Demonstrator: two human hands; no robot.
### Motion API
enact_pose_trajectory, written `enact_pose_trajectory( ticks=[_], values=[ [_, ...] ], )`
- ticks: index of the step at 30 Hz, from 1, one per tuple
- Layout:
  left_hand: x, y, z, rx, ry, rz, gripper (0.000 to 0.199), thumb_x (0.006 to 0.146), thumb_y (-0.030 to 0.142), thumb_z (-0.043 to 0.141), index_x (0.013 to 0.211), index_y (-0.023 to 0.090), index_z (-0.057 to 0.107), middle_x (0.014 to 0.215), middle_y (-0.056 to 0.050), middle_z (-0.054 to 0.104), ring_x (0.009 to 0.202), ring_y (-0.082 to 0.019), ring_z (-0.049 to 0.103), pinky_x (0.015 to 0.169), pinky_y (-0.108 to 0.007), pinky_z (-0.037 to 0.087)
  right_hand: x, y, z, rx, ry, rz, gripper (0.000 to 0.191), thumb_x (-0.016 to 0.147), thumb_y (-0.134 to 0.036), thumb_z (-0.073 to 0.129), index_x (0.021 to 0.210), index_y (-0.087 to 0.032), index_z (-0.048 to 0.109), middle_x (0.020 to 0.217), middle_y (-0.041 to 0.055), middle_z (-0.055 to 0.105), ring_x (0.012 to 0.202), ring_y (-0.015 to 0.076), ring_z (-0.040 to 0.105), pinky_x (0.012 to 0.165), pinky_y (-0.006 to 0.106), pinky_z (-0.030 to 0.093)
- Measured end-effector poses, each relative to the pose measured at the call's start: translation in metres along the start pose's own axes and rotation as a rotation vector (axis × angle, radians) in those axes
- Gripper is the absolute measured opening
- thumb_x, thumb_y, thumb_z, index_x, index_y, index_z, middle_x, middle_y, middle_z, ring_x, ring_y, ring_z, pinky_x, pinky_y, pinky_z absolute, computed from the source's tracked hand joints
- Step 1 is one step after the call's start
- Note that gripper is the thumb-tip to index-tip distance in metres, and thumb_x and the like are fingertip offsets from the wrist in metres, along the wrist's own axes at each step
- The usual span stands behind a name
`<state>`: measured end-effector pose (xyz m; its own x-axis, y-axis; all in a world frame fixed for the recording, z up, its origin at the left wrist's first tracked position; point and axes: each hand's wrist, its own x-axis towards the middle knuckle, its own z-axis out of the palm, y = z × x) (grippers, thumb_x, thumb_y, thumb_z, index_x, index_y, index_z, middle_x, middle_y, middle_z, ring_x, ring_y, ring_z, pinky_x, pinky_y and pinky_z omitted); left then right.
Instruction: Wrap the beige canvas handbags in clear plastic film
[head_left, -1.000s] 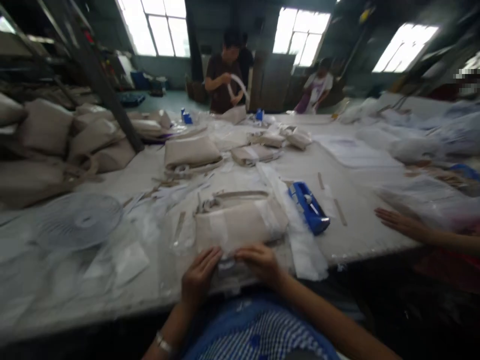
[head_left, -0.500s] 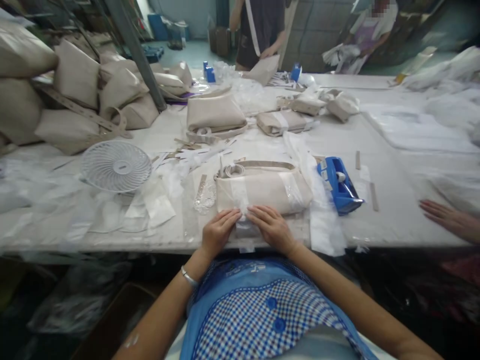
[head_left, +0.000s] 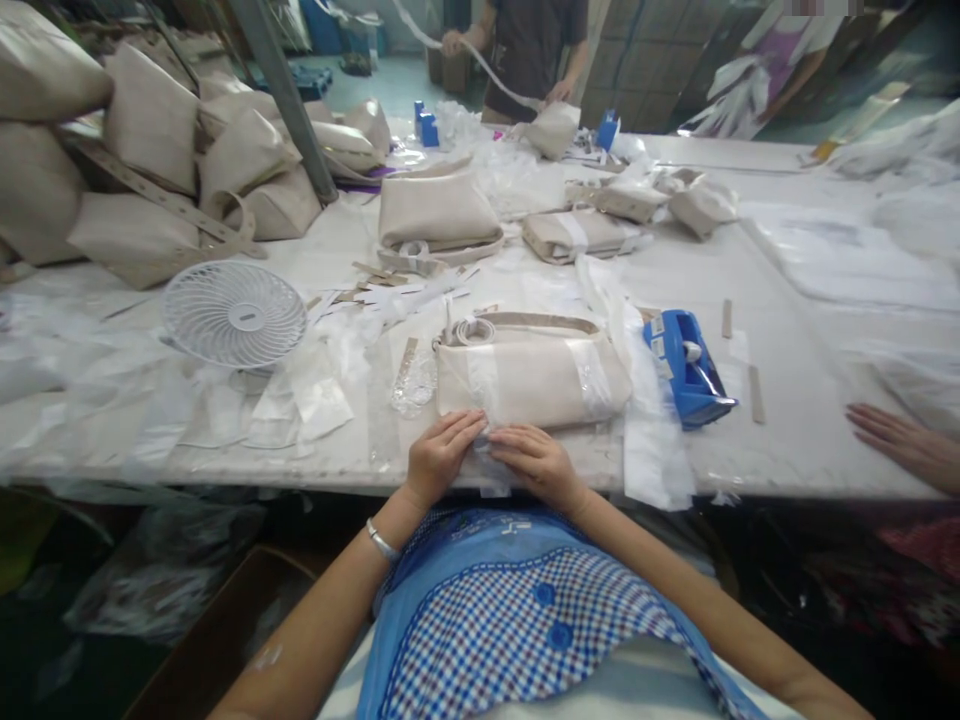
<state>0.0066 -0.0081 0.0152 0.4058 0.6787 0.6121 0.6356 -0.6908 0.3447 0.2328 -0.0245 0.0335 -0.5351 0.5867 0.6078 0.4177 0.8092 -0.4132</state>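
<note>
A beige handbag [head_left: 536, 395] lies flat at the table's front edge, its strap coiled [head_left: 474, 330] at the back left. Two whitish translucent strips wrap across it, a left strip [head_left: 484, 372] and a right strip [head_left: 592, 375]. At the bag's front edge, the fingers of my left hand [head_left: 442, 455] are closed on the lower end of the left strip. My right hand [head_left: 540, 462] pinches the same strip from the other side, fingertips almost meeting the left ones. Just what lies under the fingertips is partly hidden.
Right of the bag are a white sheet [head_left: 658, 450] and a blue tape dispenser [head_left: 686, 370]. A white fan [head_left: 236, 315] stands left, before piled beige bags [head_left: 154, 120]. A co-worker's hand [head_left: 896, 440] rests at right; another person [head_left: 536, 50] works across the table.
Both hands stay at the strip's front end, the right one slightly lower against the bag. Across the table, the person has raised a pale strap. The view has shifted a little.
</note>
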Motion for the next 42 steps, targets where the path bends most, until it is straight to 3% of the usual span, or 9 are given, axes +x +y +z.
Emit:
enact_pose_trajectory(
  ticks=[3,7,10,13,19,24,32,37,42],
  values=[
    [-0.001,0.000,0.000,-0.001,-0.007,0.008,0.044,0.096,0.012,0.050,0.136,0.028,0.055,0.133,-0.003,0.064,0.125,-0.017,0.059,0.106,-0.037,0.053,-0.006,-0.006,-0.009,0.008,-0.078,-0.016,0.030,0.094,-0.021,0.060,0.124,-0.024,0.064,0.115,0.0063,0.075,0.104,0.0180,0.070,0.106,0.044,0.048],
    [-0.003,-0.001,0.001,0.016,0.004,0.009,0.045,0.095,0.013,0.051,0.138,0.029,0.054,0.132,-0.003,0.065,0.124,-0.018,0.059,0.107,-0.036,0.052,0.000,-0.008,-0.018,-0.022,0.015,0.070,0.028,0.092,-0.025,0.066,0.120,-0.024,0.065,0.111,0.0059,0.075,0.101,0.0172,0.070,0.104,0.039,0.049],
    [-0.005,-0.001,0.003,0.042,0.025,0.003,0.044,0.094,0.012,0.053,0.135,0.028,0.056,0.127,-0.004,0.068,0.120,-0.018,0.062,0.107,-0.036,0.052,0.011,0.000,-0.012,-0.106,0.056,0.119,0.022,0.092,-0.026,0.067,0.114,-0.023,0.066,0.112,0.0060,0.074,0.105,0.0186,0.068,0.105,0.039,0.048],
    [-0.006,-0.002,0.005,0.071,0.048,0.002,0.042,0.093,0.011,0.055,0.132,0.026,0.058,0.121,-0.005,0.070,0.114,-0.019,0.064,0.103,-0.035,0.053,0.020,0.010,0.002,-0.187,-0.010,0.115,0.022,0.093,-0.029,0.066,0.114,-0.022,0.065,0.121,0.0073,0.071,0.115,0.0225,0.062,0.108,0.042,0.044],
    [-0.003,0.001,0.001,0.076,0.037,-0.015,0.041,0.092,0.010,0.055,0.129,0.026,0.060,0.114,-0.004,0.070,0.109,-0.019,0.064,0.102,-0.034,0.054,0.017,0.018,0.023,-0.286,-0.006,0.176,0.017,0.094,-0.017,0.058,0.109,-0.023,0.065,0.118,0.0052,0.070,0.112,0.0235,0.058,0.104,0.041,0.041],
    [0.005,0.010,-0.011,0.029,-0.067,-0.062,0.040,0.092,0.017,0.055,0.132,0.024,0.058,0.123,-0.007,0.066,0.115,-0.020,0.061,0.104,-0.035,0.052,0.016,0.024,0.029,-0.316,0.000,0.164,0.019,0.093,-0.017,0.060,0.110,-0.024,0.065,0.116,0.0057,0.070,0.112,0.0232,0.056,0.103,0.041,0.040],
    [0.006,0.008,0.002,0.182,-0.042,-0.026,0.030,0.092,0.014,0.057,0.119,0.027,0.064,0.117,-0.004,0.070,0.110,-0.020,0.063,0.099,-0.034,0.051,0.008,0.016,0.014,-0.214,0.008,0.114,0.025,0.094,-0.012,0.055,0.112,-0.024,0.067,0.121,0.0061,0.069,0.117,0.0211,0.058,0.108,0.043,0.043],
    [0.009,0.013,-0.005,0.151,-0.069,-0.069,0.026,0.090,0.018,0.060,0.115,0.025,0.065,0.117,-0.004,0.069,0.110,-0.020,0.061,0.099,-0.033,0.051,-0.029,-0.005,-0.009,-0.062,-0.173,0.086,0.040,0.091,-0.016,0.057,0.131,-0.023,0.058,0.136,0.0089,0.063,0.126,0.0224,0.057,0.112,0.048,0.043],
    [0.014,0.017,-0.014,0.116,-0.109,-0.071,0.029,0.088,0.031,0.064,0.116,0.024,0.064,0.119,-0.006,0.067,0.109,-0.021,0.062,0.097,-0.035,0.053,-0.038,-0.005,-0.002,-0.042,-0.303,0.073,0.051,0.093,-0.032,0.063,0.141,-0.019,0.051,0.137,0.0126,0.062,0.130,0.0250,0.055,0.112,0.050,0.043]
  ],
)
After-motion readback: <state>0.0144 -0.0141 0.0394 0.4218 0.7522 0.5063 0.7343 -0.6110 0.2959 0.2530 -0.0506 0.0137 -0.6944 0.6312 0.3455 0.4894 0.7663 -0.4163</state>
